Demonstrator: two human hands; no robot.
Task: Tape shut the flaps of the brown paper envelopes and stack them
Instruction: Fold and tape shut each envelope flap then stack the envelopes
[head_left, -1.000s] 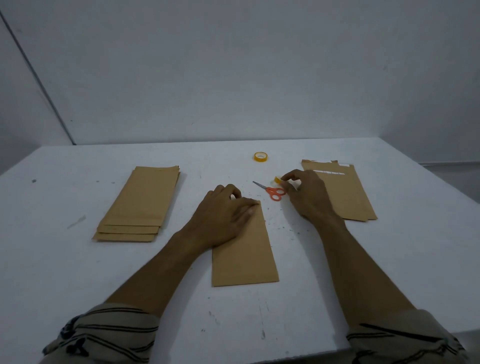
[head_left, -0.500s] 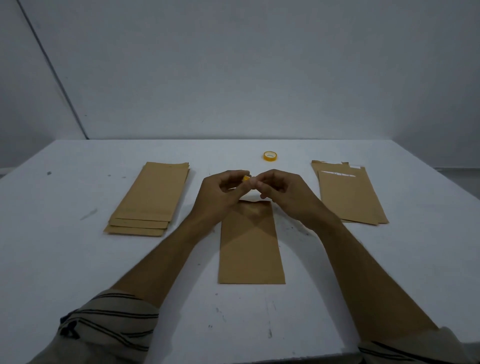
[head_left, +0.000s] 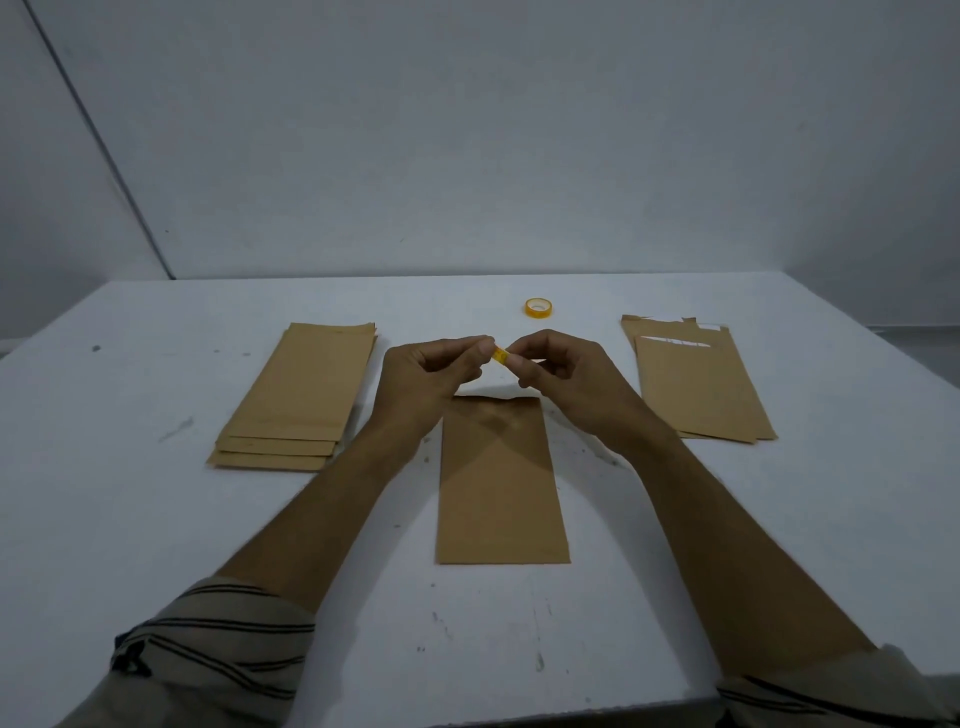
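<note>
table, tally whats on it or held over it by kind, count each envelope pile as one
envelope piles: 2 (left pile, right pile)
single envelope: 1
tape roll: 1
tape piece, pinched between left hand and right hand: 1
total: 5

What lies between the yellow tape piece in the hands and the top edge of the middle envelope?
Nothing visible. The left hand and right hand pinch the tape piece over the middle envelope's far edge; only bare table shows between.
</note>
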